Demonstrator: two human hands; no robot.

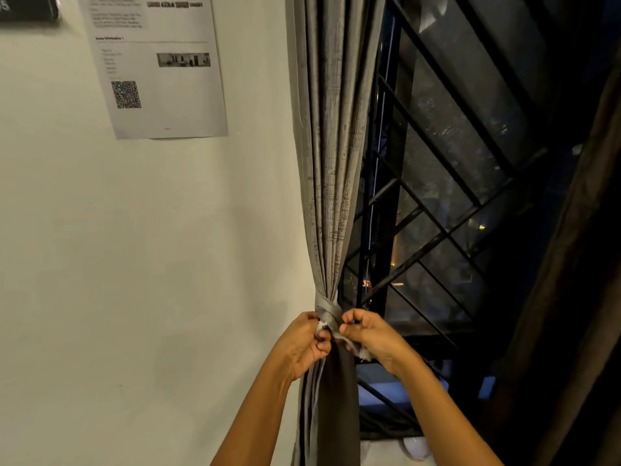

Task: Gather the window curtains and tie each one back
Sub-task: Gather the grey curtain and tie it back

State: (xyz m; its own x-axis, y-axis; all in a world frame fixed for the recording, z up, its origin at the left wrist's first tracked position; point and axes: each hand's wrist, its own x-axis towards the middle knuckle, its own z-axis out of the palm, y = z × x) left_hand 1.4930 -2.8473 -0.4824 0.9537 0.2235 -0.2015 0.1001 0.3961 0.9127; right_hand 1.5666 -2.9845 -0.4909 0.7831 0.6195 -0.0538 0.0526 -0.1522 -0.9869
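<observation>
A grey patterned curtain (pixel 331 156) hangs gathered into a tight bundle beside the window's left edge. A grey fabric tie-back (pixel 327 309) wraps around the bundle at its narrowest point. My left hand (pixel 304 344) pinches one frayed end of the tie on the bundle's left side. My right hand (pixel 371 336) grips the other frayed end on the right, fingers curled around it. Below the tie the curtain falls straight down in dark folds. A second, dark brown curtain (pixel 571 314) hangs at the right edge of the view, loose.
A white wall (pixel 151 264) fills the left, with a printed paper sheet (pixel 158 65) bearing a QR code taped on it. A black metal window grille (pixel 437 210) stands behind the curtains, dark outside. A pale round object (pixel 416 447) lies on the sill below.
</observation>
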